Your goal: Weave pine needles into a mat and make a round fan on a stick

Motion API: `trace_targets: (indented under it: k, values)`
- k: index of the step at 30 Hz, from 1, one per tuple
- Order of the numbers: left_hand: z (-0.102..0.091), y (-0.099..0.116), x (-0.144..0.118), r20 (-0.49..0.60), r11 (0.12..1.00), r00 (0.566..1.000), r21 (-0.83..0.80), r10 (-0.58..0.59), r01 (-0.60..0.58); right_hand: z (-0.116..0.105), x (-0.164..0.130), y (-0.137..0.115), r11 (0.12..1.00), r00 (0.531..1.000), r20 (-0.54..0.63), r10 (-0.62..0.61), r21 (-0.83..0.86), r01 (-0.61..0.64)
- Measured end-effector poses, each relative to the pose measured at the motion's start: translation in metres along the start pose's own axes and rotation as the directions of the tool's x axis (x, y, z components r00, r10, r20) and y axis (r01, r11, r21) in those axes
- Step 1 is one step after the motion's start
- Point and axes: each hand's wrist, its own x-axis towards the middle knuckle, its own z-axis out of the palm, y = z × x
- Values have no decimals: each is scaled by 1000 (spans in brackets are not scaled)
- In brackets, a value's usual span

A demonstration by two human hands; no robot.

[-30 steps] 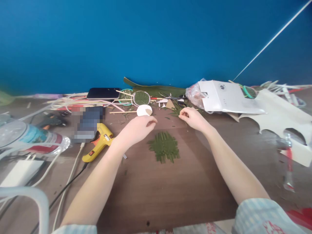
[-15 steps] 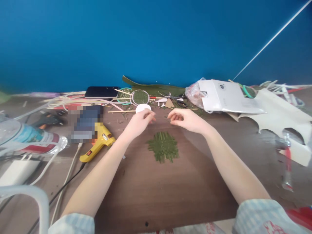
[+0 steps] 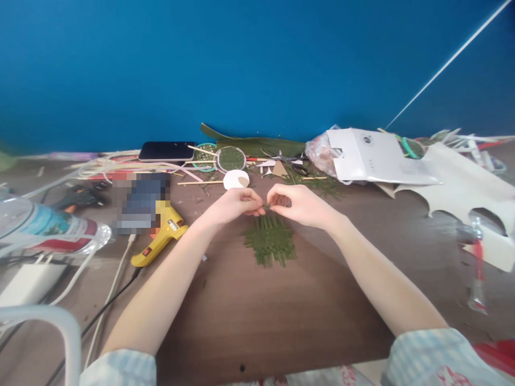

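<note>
A woven square of dark green leaf strips (image 3: 271, 242) lies flat on the brown table, its strip ends sticking out unevenly at the edges. Just beyond its far edge, my left hand (image 3: 237, 205) and my right hand (image 3: 300, 205) meet almost fingertip to fingertip. Both are closed in a pinch on a thin green leaf strip (image 3: 266, 206), of which only a short dark bit shows between them. My left fingers partly cover the top of the weave. A white paper disc (image 3: 236, 179) with a tan patch lies behind my left hand.
A yellow glue gun (image 3: 160, 238) with its cord lies left of my left forearm, beside a bottle (image 3: 52, 225) and a white charger (image 3: 30, 281). Along the blue wall are a phone (image 3: 167, 151), round hoops (image 3: 231, 159), scissors (image 3: 300, 168) and a white box (image 3: 374, 155). Cut card (image 3: 462, 190) lies right.
Both hands have come closer together and nearer the woven square, now meeting at its far edge. More of the white disc shows behind my left hand.
</note>
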Motion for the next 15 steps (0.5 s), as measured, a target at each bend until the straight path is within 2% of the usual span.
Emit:
trace_targets:
  k: [4, 8, 11, 15]
  values:
    - [1, 1, -1, -18, 999, 999, -2, -42, 42, 1, 0, 2, 999, 1000, -5, -20, -30, 20]
    - [1, 2, -1, 56, 991, 991, 57, -124, 121, 4, 1, -1, 990, 997, 17, -73, -123, 74]
    - [0, 1, -1, 119, 989, 986, 98, -119, 108, 5, 1, -3, 983, 996, 22, -82, -165, 84]
    - [-1, 1, -2, 117, 991, 987, 99, -107, 96, 7, 1, -5, 981, 995, 15, -101, -168, 102]
